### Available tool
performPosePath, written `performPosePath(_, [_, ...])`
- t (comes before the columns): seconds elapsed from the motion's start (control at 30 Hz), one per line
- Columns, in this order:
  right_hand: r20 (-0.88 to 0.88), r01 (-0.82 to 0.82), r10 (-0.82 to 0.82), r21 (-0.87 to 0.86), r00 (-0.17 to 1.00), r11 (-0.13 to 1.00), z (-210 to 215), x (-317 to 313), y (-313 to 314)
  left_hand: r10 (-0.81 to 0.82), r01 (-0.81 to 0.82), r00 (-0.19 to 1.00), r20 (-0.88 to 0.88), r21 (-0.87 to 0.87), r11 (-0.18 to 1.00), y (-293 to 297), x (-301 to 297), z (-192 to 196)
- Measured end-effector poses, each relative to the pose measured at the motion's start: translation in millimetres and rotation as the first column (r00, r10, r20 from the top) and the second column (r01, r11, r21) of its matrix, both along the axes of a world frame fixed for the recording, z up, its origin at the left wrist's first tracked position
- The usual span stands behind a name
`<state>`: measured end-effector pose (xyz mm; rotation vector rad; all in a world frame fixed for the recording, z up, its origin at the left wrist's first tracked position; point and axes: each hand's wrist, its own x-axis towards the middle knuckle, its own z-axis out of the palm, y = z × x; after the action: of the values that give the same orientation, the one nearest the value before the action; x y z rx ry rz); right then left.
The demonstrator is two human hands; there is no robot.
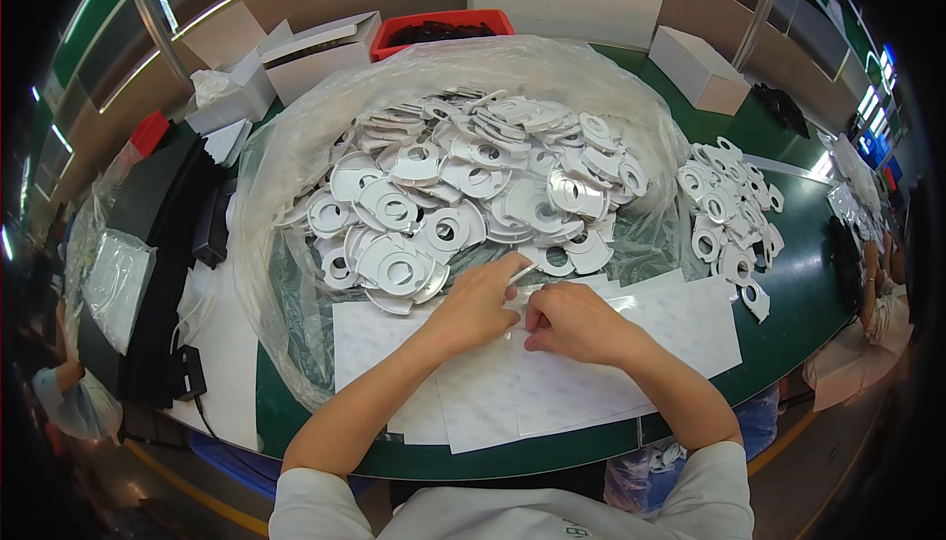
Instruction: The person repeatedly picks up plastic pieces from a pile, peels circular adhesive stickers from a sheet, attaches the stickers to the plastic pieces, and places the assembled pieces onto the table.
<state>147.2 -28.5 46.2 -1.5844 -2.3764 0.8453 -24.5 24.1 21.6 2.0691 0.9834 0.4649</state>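
My left hand (478, 308) is closed, and a thin white plastic part (523, 272) seen edge-on sticks out of its fingers. Close beside it, the fingers of my right hand (574, 323) are pinched together; what they hold, if anything, is too small to make out. Both hands are above overlapping white paper sheets (581, 397). Just beyond them lies a large heap of white flat plastic parts with round holes (473, 180), resting on a clear plastic bag (281, 161) spread open. A smaller pile of similar parts (724, 200) lies to the right.
The green tabletop (803, 254) carries it all. At the back stand a red bin (443, 21) with dark contents, an open white box (320, 52) and a closed white box (698, 69). Black items (148, 274) line the left side. Other people sit at both sides.
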Motion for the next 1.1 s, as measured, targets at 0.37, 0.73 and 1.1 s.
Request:
performPosePath(0.37, [0.145, -0.453, 0.444, 0.498, 0.884, 0.740, 8.6, -14.8, -45.5, -0.002, 0.002, 1.000, -0.031, 0.013, 1.000, 1.1, 1.1, 2.3])
performPosePath(0.73, [-0.948, 0.425, -0.170, -0.042, 0.269, 0.904, 4.4, 21.5, -7.5, 0.582, 0.563, 0.540, 0.609, -0.775, 0.288, -7.2, 14.8, 7.9])
performPosePath(1.1, [-0.897, 0.334, -0.319, -0.212, 0.306, 0.918, -20.5, 11.8, -2.2, 0.553, 0.470, 0.584, 0.595, -0.803, 0.367, -18.8, 24.0, -14.9])
